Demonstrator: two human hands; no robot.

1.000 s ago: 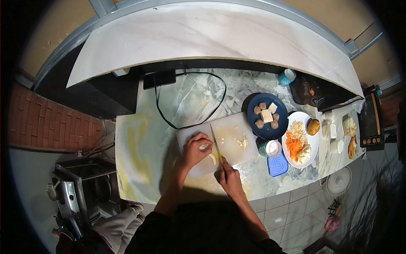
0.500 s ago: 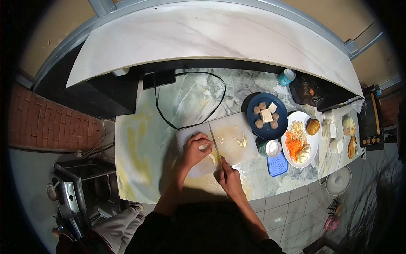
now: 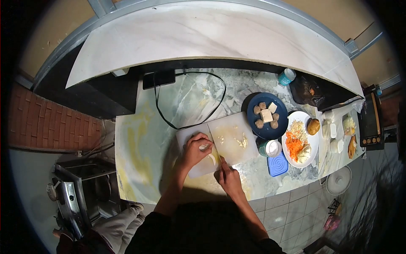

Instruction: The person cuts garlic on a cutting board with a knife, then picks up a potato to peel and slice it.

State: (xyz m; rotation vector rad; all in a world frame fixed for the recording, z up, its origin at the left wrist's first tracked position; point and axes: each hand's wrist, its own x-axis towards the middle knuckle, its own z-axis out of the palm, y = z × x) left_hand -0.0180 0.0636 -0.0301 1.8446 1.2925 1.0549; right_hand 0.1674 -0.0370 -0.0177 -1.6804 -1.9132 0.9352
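My left hand [image 3: 197, 149] is closed, its fingertips pinching a white vegetable piece [image 3: 204, 147], possibly onion, over the left part of the white cutting board [image 3: 231, 122]. A curved white slice [image 3: 212, 159] lies on the board just below those fingers. Gripped in my right hand [image 3: 230, 180], at the board's near edge, is a knife [image 3: 215, 143]. Its thin blade points away from me, just right of the left hand, and is seen nearly edge-on. Small pale chopped bits [image 3: 242, 142] are scattered over the board's right half.
Right of the board are a dark blue plate [image 3: 252, 103] with meatballs and pale blocks, a jar [image 3: 273, 148], a blue lid [image 3: 278, 165] and a white plate [image 3: 313, 153] with shredded carrot. Behind lies a black cable [image 3: 198, 125]. A person's legs [image 3: 118, 230] show lower left.
My right hand and the knife have shifted very slightly. My left hand stays in place on the white piece.
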